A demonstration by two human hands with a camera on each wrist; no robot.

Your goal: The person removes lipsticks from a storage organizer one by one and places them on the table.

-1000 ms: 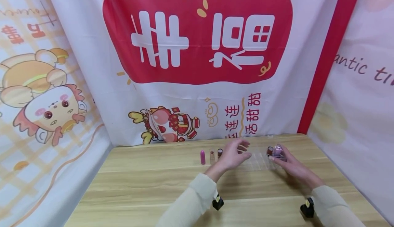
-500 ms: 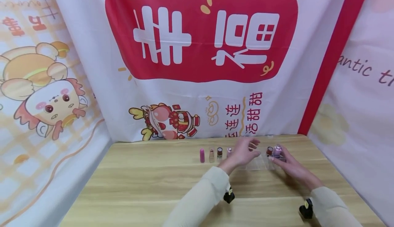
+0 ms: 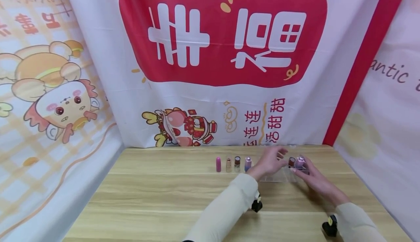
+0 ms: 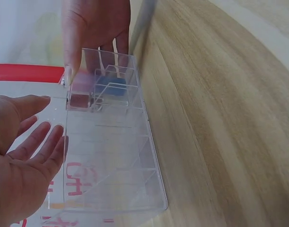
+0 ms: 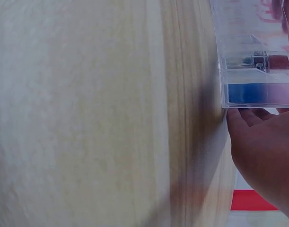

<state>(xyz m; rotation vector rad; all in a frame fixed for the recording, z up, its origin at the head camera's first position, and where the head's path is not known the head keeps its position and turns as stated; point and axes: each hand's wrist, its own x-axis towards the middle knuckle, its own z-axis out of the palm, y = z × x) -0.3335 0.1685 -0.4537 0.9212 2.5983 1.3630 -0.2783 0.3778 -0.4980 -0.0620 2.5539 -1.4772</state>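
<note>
A clear plastic organizer box [image 3: 275, 178] with compartments stands near the back of the table. At its right end my right hand [image 3: 314, 179] grips the box, thumb on the front side and fingers behind the end wall. Two cosmetic tubes stand in that end: a brown-capped tube [image 3: 291, 161] and a pink-and-blue tube [image 5: 260, 93]. My left hand [image 3: 271, 160] is over the box's left part, fingers spread and loosely bent, holding nothing. In the left wrist view its fingertips are right at the box's edge, beside compartments that show no tube.
Left of the box several tubes stand in a row: a magenta tube [image 3: 218, 164], a clear tube with a rose-gold part [image 3: 228, 165], a brown-capped tube [image 3: 237, 164] and a pink-and-blue tube [image 3: 248, 164]. A printed cloth [image 3: 183, 99] hangs behind the wooden table [image 3: 157, 194].
My left hand has moved right along the box, away from the row of tubes, uncovering the pink-and-blue one. My right hand has stayed at the box's right end. The head view has shifted slightly.
</note>
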